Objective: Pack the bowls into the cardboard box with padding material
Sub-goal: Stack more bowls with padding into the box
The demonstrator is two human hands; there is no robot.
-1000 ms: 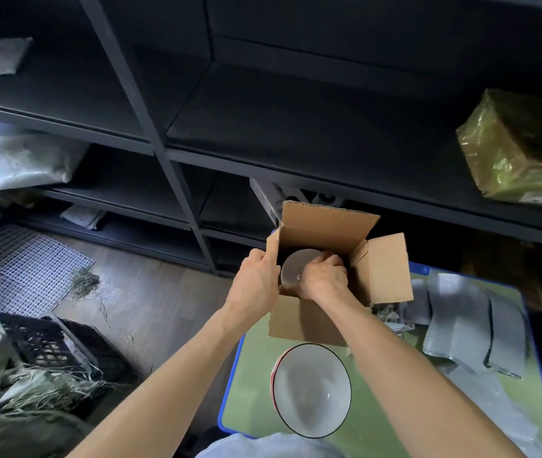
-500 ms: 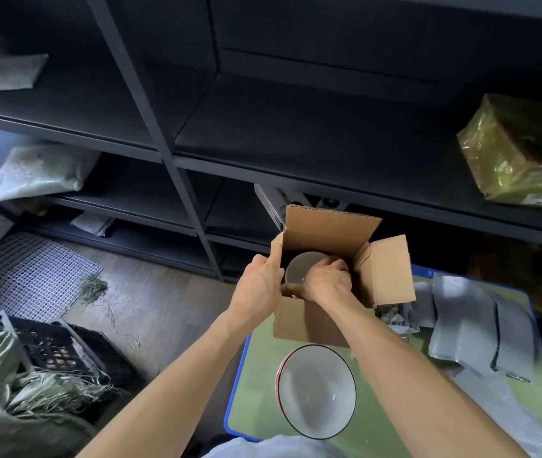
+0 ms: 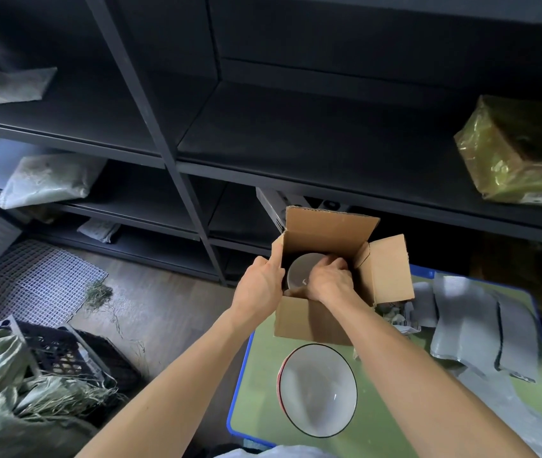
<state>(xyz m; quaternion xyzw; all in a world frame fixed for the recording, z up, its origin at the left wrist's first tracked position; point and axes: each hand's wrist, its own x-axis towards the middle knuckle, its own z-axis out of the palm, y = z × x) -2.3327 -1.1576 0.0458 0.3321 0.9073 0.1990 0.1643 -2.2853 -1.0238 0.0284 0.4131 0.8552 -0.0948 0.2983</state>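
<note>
Little has moved: on the green table (image 3: pixel 256 418), the open brown cardboard box (image 3: pixel 306 325) sits as before. A white dark-rimmed bowl (image 3: pixel 317 390) waits in front of it. Left hand (image 3: pixel 258 287) grips the box wall; right hand (image 3: pixel 329 282) holds a whitish round bowl (image 3: pixel 297 271) inside. Next probably comes padding from the grey sheets (image 3: pixel 464 315).

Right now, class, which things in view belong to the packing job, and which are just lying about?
Job: cardboard box, gripped by the left hand; bowl in the box, held by the right hand; bowl on the table; grey sheets.
Lying about: yellow parcel, white bag, black crate, mesh mat.
</note>
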